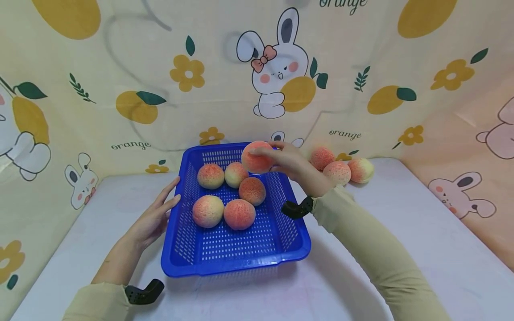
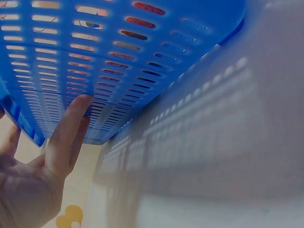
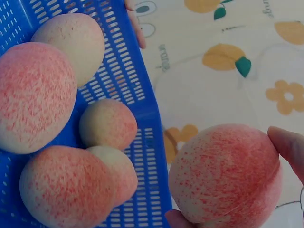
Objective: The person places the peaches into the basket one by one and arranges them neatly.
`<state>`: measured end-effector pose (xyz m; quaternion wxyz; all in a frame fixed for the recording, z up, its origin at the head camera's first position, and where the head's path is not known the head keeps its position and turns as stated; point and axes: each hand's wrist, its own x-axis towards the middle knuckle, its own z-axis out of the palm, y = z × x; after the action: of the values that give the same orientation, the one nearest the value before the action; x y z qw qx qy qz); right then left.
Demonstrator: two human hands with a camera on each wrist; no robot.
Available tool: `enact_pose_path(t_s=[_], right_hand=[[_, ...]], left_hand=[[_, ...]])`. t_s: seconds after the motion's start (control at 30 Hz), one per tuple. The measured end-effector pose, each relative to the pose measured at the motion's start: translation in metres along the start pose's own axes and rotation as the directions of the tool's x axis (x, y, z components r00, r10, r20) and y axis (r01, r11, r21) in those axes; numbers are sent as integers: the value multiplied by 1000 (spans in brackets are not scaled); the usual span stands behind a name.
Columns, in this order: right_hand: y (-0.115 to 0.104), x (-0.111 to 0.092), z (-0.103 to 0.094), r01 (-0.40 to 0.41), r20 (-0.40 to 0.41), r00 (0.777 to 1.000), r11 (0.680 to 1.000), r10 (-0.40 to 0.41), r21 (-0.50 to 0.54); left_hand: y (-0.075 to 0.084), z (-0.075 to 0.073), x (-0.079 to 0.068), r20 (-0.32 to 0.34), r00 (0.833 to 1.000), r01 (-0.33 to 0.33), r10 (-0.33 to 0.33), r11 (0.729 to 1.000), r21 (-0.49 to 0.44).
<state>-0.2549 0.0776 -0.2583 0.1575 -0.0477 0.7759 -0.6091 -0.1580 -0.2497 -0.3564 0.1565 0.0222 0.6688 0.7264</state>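
A blue plastic basket (image 1: 237,267) with slotted walls holds several peaches, one of them a yellow-pink peach (image 1: 208,211) near its left side. Above the basket's far right corner, my right hand (image 1: 291,162) grips a pinkish-red peach (image 1: 257,157) between thumb and fingers. The held peach (image 3: 225,175) also shows large in the right wrist view, beside the basket's rim. At the basket's left side is my left hand (image 1: 150,218), its fairly straight fingers touching the rim and outer wall. From below, the left wrist view shows those fingers (image 2: 71,128) against the slotted wall.
Three more peaches lie together on the white table (image 1: 385,223), right of the basket, including a pale one (image 1: 361,170). My right forearm (image 1: 373,249) crosses in front of that side. A patterned cloth (image 1: 225,107) hangs behind the table.
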Motion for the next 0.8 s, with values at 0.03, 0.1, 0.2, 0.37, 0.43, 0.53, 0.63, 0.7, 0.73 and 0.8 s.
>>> enact_pose_path(t_s=[0.03, 0.1, 0.2, 0.37, 0.43, 0.53, 0.63, 0.7, 0.73, 0.8], right_hand=[[0, 1, 2, 1, -1, 1000, 1000, -1, -5], [-1, 2, 6, -6, -9, 1000, 999, 5, -34], [-1, 5, 14, -16, -19, 1000, 998, 15, -64], [0, 12, 27, -35, -24, 999, 998, 34, -50], [0, 14, 33, -40, -16, 999, 998, 39, -41], [1, 15, 40, -54, -7, 999, 997, 54, -50], [2, 16, 46, -55, 4, 998, 995, 56, -85], [4, 16, 50, -61, 6, 998, 992, 62, -112], [5, 16, 52, -62, 7, 998, 990, 64, -126], [7, 17, 56, -66, 10, 998, 988, 68, -143]], left_hand=[[0, 0, 0, 0, 1000, 0, 0, 1000, -1], [-1, 0, 0, -4, 1000, 1, -1, 1000, 1], [-1, 0, -1, -8, 1000, 2, -2, 1000, 1], [-1, 0, -1, -9, 1000, -1, 1, 1000, 2], [-1, 0, -2, -6, 1000, -3, 3, 1000, 2], [-1, 0, -1, -2, 1000, -6, 6, 1000, -6], [-1, 0, -1, 1, 1000, -10, 10, 1000, -15], [-1, 0, 0, 1, 1000, -12, 12, 1000, -19], [-1, 0, 0, 0, 1000, -12, 12, 1000, -19], [-1, 1, 0, -4, 1000, -11, 11, 1000, -16]])
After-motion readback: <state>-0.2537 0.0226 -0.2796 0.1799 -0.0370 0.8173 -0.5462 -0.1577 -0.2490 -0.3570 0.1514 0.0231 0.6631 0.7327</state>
